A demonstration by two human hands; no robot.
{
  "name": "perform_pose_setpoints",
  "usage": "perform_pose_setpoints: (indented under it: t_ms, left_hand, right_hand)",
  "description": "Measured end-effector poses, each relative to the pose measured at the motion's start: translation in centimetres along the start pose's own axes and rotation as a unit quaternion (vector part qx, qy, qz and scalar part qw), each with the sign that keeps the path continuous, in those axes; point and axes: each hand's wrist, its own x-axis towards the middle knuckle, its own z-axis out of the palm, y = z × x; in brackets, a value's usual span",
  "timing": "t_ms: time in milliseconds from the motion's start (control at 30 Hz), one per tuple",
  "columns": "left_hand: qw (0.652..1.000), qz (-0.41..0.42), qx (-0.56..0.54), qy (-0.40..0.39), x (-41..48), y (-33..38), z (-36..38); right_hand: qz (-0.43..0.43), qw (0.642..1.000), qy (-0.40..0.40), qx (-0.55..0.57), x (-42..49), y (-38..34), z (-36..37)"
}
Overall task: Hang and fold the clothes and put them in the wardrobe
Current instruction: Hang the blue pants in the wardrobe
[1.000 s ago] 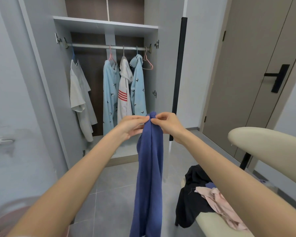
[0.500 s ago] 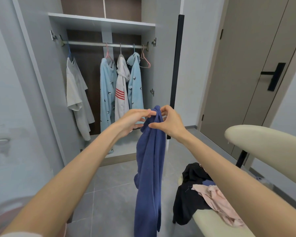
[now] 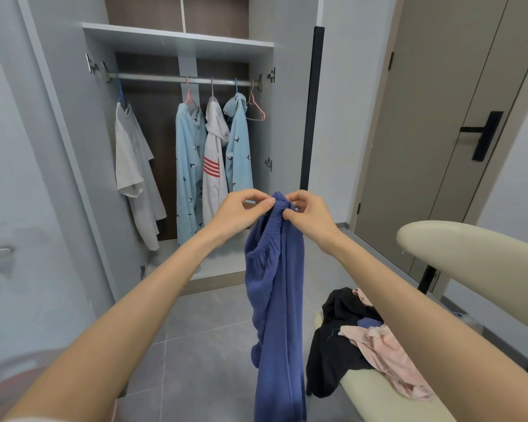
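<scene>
A long blue garment with an elastic waistband [image 3: 276,293] hangs straight down in front of me, its lower end cut off by the frame. My left hand [image 3: 241,213] pinches the waistband's top from the left, and my right hand [image 3: 310,216] pinches it from the right, the two hands close together. Behind them the open wardrobe [image 3: 177,41] has a rail [image 3: 171,78] with a white shirt [image 3: 134,175], two light blue patterned garments [image 3: 189,169] and a white red-striped one [image 3: 215,172] on hangers. An empty pink hanger [image 3: 256,109] hangs at the rail's right end.
A cream chair [image 3: 457,263] stands at the right, with a black garment [image 3: 336,345] and a pink one [image 3: 387,360] heaped on its seat. A closed brown door with a black handle [image 3: 485,135] is beyond it. Grey tiled floor [image 3: 201,324] lies between me and the wardrobe.
My hands have shifted along the top of the blue garment, so the gathered elastic waistband now shows between them. The view has tilted slightly.
</scene>
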Motion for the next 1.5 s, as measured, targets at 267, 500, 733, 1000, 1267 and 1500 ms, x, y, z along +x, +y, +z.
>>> perform_pose_setpoints:
  t_ms: [267,500,733,1000,1267,1500]
  left_hand:
    - [0.996,0.029,0.082,0.022,-0.2,-0.7,0.2]
    - [0.996,0.018,0.082,0.012,-0.2,-0.4,0.9]
    - [0.996,0.025,0.083,-0.01,0.2,-0.4,0.9]
    - [0.946,0.059,0.302,-0.102,-0.8,-3.5,0.8]
    - [0.874,0.103,0.464,-0.102,-0.7,-3.7,0.3]
    - [0.816,0.113,0.545,-0.154,-0.4,-2.3,0.8]
  right_hand:
    - [-0.007,0.999,-0.041,-0.007,-0.4,0.0,-0.7]
    - [-0.035,0.992,-0.066,-0.102,-0.3,0.3,-0.7]
    - [-0.023,0.997,-0.032,-0.064,-0.4,0.4,-0.8]
    - [0.001,0.996,0.019,0.087,0.0,-0.3,-2.2]
    - [0.008,0.994,0.044,0.099,0.4,-0.4,-3.2]
    - [0.014,0.997,0.05,0.052,-0.1,-0.1,-3.6]
